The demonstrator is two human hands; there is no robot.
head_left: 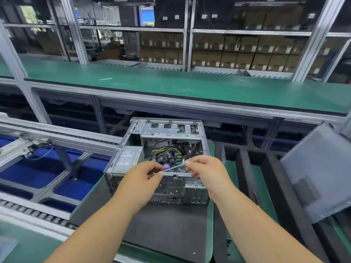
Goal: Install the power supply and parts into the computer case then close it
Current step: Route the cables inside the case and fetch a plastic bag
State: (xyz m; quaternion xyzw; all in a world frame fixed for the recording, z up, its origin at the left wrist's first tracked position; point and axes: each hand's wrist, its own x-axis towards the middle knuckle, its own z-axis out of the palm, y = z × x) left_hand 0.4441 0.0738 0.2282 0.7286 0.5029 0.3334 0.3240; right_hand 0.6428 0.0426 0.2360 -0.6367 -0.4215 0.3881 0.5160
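Fitting a small part is judged the step in hand: a thin strip, possibly a memory module, is pinched at 1 end by the left hand and at the other by the right hand. Directly beneath lies the open computer case, power supply just left. Lowering into a slot is called for.
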